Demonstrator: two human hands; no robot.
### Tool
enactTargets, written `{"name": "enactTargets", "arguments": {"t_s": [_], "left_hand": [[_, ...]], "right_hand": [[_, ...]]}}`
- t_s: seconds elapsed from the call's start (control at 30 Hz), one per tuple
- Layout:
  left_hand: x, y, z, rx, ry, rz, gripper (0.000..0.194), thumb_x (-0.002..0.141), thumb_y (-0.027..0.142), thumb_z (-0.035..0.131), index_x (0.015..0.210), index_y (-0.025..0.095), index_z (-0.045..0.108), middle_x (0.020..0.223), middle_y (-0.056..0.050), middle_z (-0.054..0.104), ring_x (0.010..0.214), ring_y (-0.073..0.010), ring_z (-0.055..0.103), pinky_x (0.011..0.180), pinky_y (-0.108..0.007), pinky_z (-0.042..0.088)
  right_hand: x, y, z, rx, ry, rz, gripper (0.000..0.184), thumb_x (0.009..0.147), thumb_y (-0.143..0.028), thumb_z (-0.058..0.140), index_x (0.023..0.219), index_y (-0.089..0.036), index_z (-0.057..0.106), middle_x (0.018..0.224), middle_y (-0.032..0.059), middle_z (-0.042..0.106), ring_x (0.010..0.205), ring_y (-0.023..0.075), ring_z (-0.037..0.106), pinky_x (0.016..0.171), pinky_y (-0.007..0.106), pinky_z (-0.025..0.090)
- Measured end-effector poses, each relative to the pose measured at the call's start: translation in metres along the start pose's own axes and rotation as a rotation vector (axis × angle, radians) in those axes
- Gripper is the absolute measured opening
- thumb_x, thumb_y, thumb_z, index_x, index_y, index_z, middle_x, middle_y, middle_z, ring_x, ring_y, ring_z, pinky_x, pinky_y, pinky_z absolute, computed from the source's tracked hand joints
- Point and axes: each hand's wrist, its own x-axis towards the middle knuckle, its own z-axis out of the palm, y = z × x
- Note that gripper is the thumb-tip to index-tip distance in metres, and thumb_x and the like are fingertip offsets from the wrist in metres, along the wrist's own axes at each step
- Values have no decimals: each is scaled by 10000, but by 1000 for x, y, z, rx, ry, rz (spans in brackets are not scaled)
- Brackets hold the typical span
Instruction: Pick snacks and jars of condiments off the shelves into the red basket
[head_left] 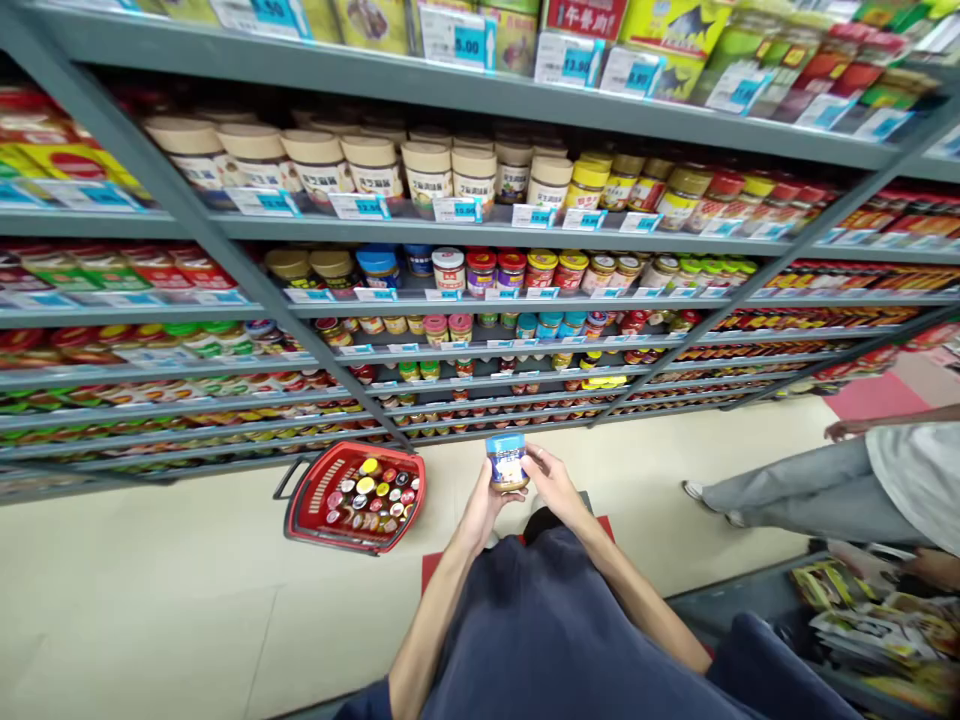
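A small jar (507, 464) with a light blue lid and a dark blue label is held upright in front of my body. My left hand (480, 503) is closed around its left side and underneath. From the right, the fingers of my right hand (551, 482) grip the jar's other side. To the left on the floor stands a red shopping basket (292, 510) with a dark handle, holding several jars with yellow, red and white lids. The jar's contents are hard to make out.
Grey shelves (480, 232) full of jars and price tags stretch across the front. At the right stands another person (795, 490) in grey trousers. A dark bin (727, 590) with packaged goods is at lower right. Pale floor tiles (187, 600) lie left of me.
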Motion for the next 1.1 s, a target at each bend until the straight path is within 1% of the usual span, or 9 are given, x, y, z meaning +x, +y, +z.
{"name": "enactTargets", "arguments": {"t_s": [0.13, 0.23, 0.33, 0.43, 0.6, 0.7, 0.87, 1.0, 1.1], "left_hand": [[3, -1, 9, 17, -37, 1, 602, 945, 664, 642, 1153, 106, 725, 1000, -157, 785, 832, -230, 741, 776, -332, 571], [9, -1, 17, 63, -64, 6, 646, 921, 694, 654, 1182, 105, 715, 1031, -158, 787, 840, -235, 741, 773, -339, 569], [17, -2, 25, 97, -89, 13, 688, 922, 716, 632, 1189, 87, 713, 994, -165, 788, 812, -237, 736, 779, -358, 569], [24, -3, 34, 111, -159, 0, 717, 931, 735, 596, 1211, 85, 712, 1020, -175, 787, 820, -239, 732, 786, -364, 567], [24, -6, 44, 120, -233, -30, 748, 931, 763, 562, 1249, 102, 706, 1067, -177, 784, 841, -240, 726, 815, -369, 572], [24, -12, 44, 120, -232, -54, 746, 923, 767, 572, 1218, 98, 718, 1057, -179, 782, 840, -238, 724, 820, -364, 572], [23, -24, 38, 67, -185, -65, 747, 908, 774, 586, 1174, 91, 731, 982, -161, 781, 808, -228, 719, 788, -348, 569], [15, -21, 36, 44, -166, -9, 716, 908, 751, 610, 1174, 96, 723, 1022, -165, 789, 833, -241, 734, 790, -351, 566], [9, -16, 35, 31, -134, 42, 742, 904, 764, 604, 1197, 89, 706, 1022, -171, 789, 824, -247, 737, 766, -352, 561]], "right_hand": [[-3, -6, -8, 1, 27, -18, 603, 882, -648, 720, 1288, -202, 726, 1197, 105, 782, 1088, 254, 732, 943, 375, 609], [-4, -13, -16, 7, 54, -50, 570, 891, -627, 724, 1276, -208, 735, 1180, 102, 788, 1044, 251, 738, 936, 390, 617], [-5, -21, -25, 8, 100, -80, 547, 887, -613, 735, 1263, -216, 744, 1174, 99, 789, 1025, 256, 736, 904, 397, 631], [-7, -27, -33, 20, 142, -92, 542, 880, -614, 743, 1254, -221, 750, 1182, 99, 786, 1036, 261, 732, 892, 389, 634], [-15, -27, -43, 16, 163, -94, 536, 899, -639, 716, 1235, -224, 758, 1216, 106, 776, 1081, 271, 722, 924, 387, 618], [-18, -22, -47, 7, 186, -90, 546, 889, -647, 728, 1222, -217, 762, 1214, 116, 776, 1096, 287, 722, 960, 408, 605], [-20, -16, -48, -24, 174, -46, 589, 869, -675, 735, 1230, -211, 759, 1211, 131, 775, 1085, 307, 731, 954, 433, 606], [-16, -16, -45, -47, 113, -31, 604, 869, -680, 731, 1243, -206, 752, 1240, 131, 765, 1103, 308, 724, 988, 445, 593], [-9, -17, -39, -36, 58, -47, 602, 867, -685, 729, 1235, -209, 758, 1227, 126, 767, 1083, 304, 722, 1013, 456, 582]]}}
